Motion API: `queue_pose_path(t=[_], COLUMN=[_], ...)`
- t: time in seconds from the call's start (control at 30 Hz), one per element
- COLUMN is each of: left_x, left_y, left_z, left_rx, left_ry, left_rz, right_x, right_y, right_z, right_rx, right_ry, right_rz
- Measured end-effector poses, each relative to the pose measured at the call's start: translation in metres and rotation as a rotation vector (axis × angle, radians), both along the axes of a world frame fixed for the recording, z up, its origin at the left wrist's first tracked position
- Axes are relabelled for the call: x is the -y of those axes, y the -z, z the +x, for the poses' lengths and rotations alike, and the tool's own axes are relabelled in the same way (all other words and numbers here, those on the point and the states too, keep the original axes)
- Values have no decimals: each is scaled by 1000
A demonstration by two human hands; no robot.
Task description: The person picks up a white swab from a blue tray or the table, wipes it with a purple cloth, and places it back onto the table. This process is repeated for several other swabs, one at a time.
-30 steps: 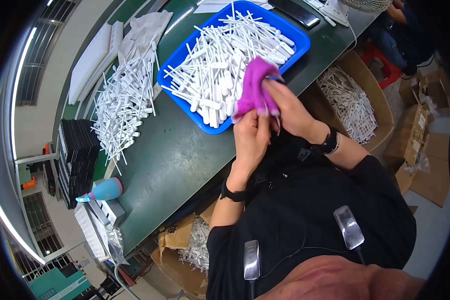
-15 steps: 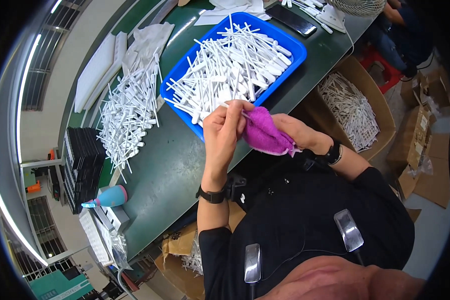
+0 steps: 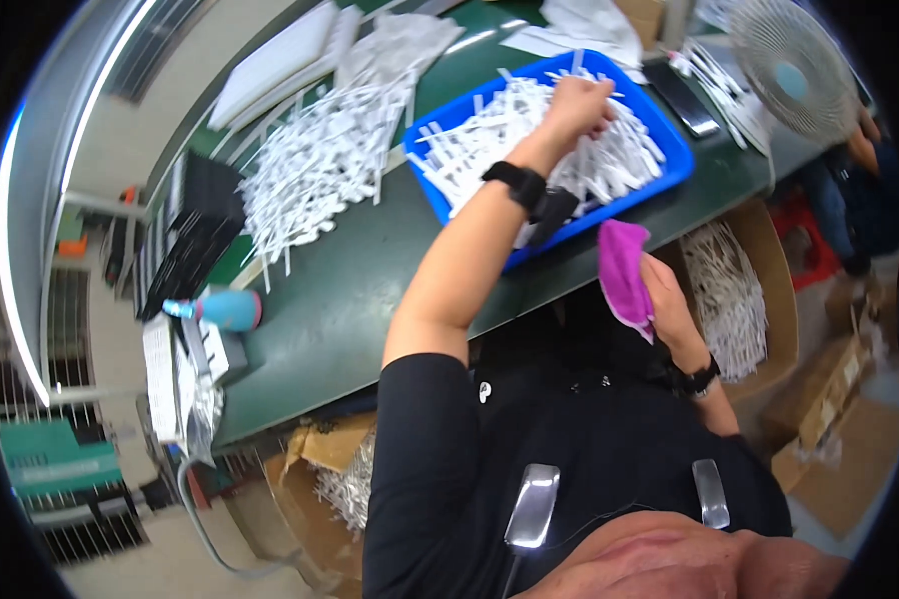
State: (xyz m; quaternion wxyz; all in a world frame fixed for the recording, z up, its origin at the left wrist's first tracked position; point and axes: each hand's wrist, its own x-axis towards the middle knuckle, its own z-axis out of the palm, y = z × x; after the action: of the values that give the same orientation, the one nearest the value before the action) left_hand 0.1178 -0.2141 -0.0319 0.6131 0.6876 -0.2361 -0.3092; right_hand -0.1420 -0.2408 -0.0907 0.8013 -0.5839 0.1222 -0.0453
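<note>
Purple cloth (image 3: 624, 278) gripped in the right hand (image 3: 669, 304), a worker stretches the left hand (image 3: 579, 110) over a heap of white sticks (image 3: 489, 135).

Half a second ago, I saw both hands together at the cloth by the near side of the blue tray (image 3: 676, 157); now they are well apart. The left is at the sticks toward the tray's far side, fingers curled, though I cannot tell whether they have closed on any. The right keeps its hold on the cloth, now beside the edge of the green table (image 3: 340, 309), nearer the body than the left hand. Right of the left hand, beyond the tray, lies a dark phone-like slab (image 3: 681, 98), with a fan (image 3: 794, 68) farther along. Left of both hands spreads a second pile (image 3: 320, 165); just right of the right hand stands a carton (image 3: 781, 290) of similar sticks.
</note>
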Motion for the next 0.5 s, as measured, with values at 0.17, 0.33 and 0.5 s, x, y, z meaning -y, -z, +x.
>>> queue_pose_path(t=[0.17,0.33,0.5], left_x=[-52,-183,-238], left_y=[-5,1,37], left_z=[32,110,142], left_rx=[771,1022,979], left_ry=[-400,-611,-521], left_rz=[1,860,1059], right_x=[22,22,13], right_y=[2,-3,1], right_z=[-17,-21,-5], right_rx=[-3,-25,-44], right_ry=[-114,76,13], right_rz=[308,498,508])
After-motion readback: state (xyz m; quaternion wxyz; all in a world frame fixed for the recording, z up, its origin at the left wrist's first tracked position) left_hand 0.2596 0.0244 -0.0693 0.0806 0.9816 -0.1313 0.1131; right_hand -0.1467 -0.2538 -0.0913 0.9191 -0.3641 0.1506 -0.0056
